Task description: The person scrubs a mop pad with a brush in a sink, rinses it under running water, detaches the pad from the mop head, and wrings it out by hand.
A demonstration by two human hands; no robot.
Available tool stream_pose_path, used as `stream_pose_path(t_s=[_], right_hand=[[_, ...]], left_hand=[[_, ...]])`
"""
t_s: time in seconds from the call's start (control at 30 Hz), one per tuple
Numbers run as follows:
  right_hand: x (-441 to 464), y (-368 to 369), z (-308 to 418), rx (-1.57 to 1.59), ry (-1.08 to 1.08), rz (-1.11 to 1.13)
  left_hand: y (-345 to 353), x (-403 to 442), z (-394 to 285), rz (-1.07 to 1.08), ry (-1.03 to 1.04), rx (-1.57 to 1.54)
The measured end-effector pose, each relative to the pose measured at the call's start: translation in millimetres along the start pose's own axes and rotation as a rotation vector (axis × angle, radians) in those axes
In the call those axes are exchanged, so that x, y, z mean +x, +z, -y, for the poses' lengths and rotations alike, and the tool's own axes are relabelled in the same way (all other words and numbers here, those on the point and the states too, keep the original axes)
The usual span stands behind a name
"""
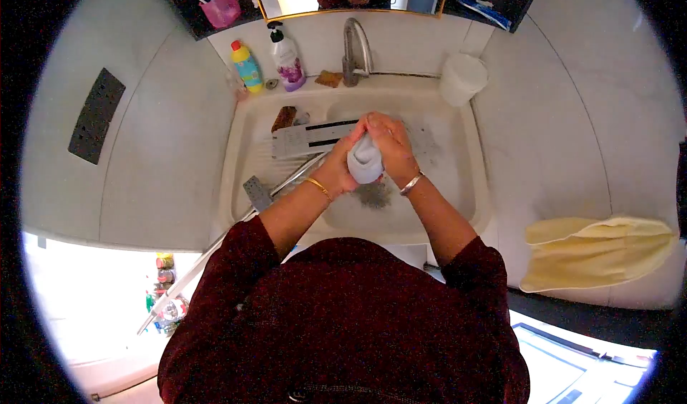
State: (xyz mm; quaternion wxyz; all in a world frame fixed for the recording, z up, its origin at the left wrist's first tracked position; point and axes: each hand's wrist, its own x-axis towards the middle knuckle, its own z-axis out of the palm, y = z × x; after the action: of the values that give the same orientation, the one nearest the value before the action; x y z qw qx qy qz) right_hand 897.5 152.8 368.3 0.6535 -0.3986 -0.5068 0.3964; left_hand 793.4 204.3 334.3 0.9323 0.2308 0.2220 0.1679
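Over the white sink (458,161), a light grey-white cloth or pad (365,162) is bunched between both hands. My left hand (342,166) wraps its left side, with a yellow bangle at the wrist. On the other side, my right hand (390,143) presses against the cloth from the right and top, a silver bracelet at its wrist. The fingers of both hands meet at the top. Below the hands, dark grey dirt (373,195) lies on the basin floor. A grey flat mop head or plate (292,140) with black strips rests in the sink behind my left hand.
A metal pole (189,275) with a grey joint (257,193) leans over the sink's left edge. Behind stand a faucet (349,53), a yellow-blue bottle (247,67), a pump bottle (288,60) and a white tub (464,79). A yellow cloth (597,254) hangs at right.
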Motion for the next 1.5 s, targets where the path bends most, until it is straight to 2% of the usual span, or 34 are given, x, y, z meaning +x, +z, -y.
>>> stream_pose_path(t_s=[0.17, 0.23, 0.33, 0.43, 0.5, 0.57, 0.63, 0.73, 0.77, 0.83, 1.0, 1.2, 1.3, 1.4, 1.5], right_hand=[[4.9, 3.1, 0.0, -0.195, 0.007, -0.099], [8.1, 7.1, -4.8, -0.275, 0.005, -0.142], [10.8, 8.8, -2.8, -0.408, 0.017, -0.182], [13.3, 8.2, -4.7, -0.475, -0.05, -0.214], [16.1, 6.8, -25.8, -0.452, -0.165, -0.253], [16.4, 10.0, -34.4, -0.519, -0.15, -0.281], [17.0, 12.2, -35.6, -0.594, -0.159, -0.272], [19.1, 13.9, -40.2, -0.709, -0.226, -0.215], [18.4, 13.4, -47.9, -0.745, -0.26, -0.207], [18.3, 17.5, -48.1, -0.86, -0.266, -0.158], [20.1, 21.5, -51.5, -1.098, -0.182, -0.018], [27.9, 28.2, -80.7, -1.225, -0.31, 0.04], [24.9, 31.8, -74.2, -1.265, -0.282, 0.13], [26.5, 38.7, -70.1, -1.3, -0.078, 0.146], [26.4, 11.3, -88.9, -0.835, -0.115, 0.177]], left_hand=[[-32.1, 26.3, 9.7, 0.017, 0.083, 0.072], [-16.9, 20.3, 8.2, -0.075, 0.11, -0.067], [-6.6, 27.0, 7.6, -0.071, 0.195, -0.164], [-33.6, 47.1, 13.1, -0.085, 0.245, -0.141], [-5.5, 47.0, -16.2, -0.621, -0.145, -0.247], [-6.3, 42.5, -15.4, -0.641, -0.177, -0.259], [-52.8, 43.0, 21.1, -0.145, 0.154, -0.182], [-68.7, 53.5, 29.9, -0.201, 0.215, -0.216], [-79.1, 58.8, 33.6, -0.123, 0.279, -0.046], [-86.3, 58.8, 35.1, -0.033, 0.323, 0.064], [-94.7, 56.6, 38.0, -0.035, 0.283, -0.025], [-101.5, 55.4, 43.3, -0.03, 0.281, -0.032], [-106.5, 57.5, 47.6, -0.019, 0.289, -0.029], [-113.2, 55.5, 45.0, 0.004, 0.302, -0.029], [-117.1, 49.3, 32.2, -0.026, 0.33, -0.058]])
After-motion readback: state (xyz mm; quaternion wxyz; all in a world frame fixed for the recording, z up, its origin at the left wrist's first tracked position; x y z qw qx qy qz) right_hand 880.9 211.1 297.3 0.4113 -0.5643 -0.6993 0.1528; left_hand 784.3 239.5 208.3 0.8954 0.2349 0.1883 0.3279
